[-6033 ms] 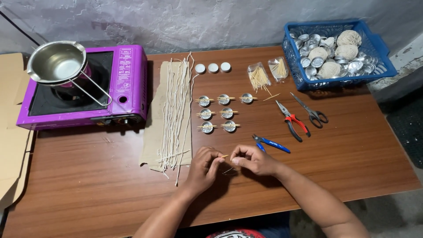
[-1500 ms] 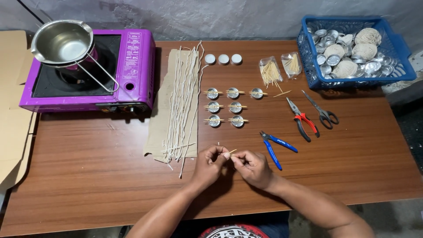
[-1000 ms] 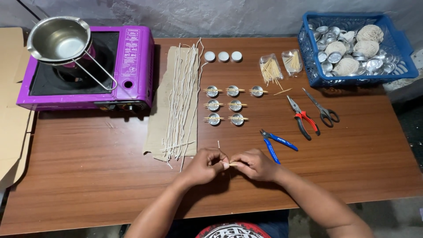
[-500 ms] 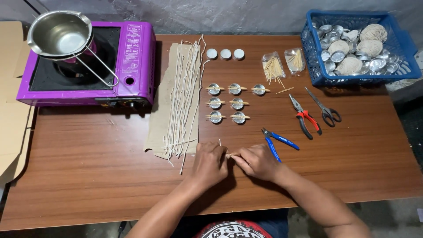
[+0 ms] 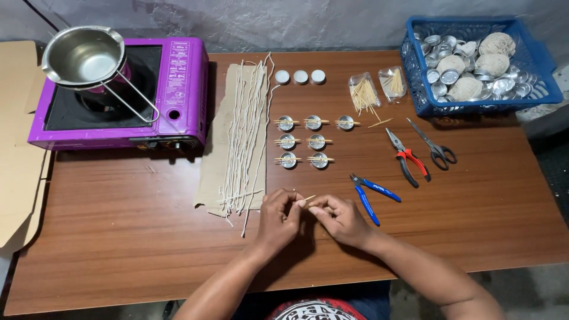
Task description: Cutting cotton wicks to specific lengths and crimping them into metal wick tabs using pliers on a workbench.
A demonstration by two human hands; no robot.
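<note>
A thin wooden stick [image 5: 308, 199] is pinched between the fingertips of the left hand [image 5: 278, 216] and the right hand [image 5: 341, 218], low over the table's [image 5: 118, 237] near edge; something smaller may be held with it, but this cannot be told. The blue basket [image 5: 536, 71] is filled with metal cups and twine balls. The steel pot [image 5: 83, 56] on the purple stove [image 5: 184, 89] appears empty.

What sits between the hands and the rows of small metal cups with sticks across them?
Nothing visible. The left hand and right hand pinch a small wooden stick; bare wooden table separates them from the metal cups. Blue pliers lie off right.
</note>
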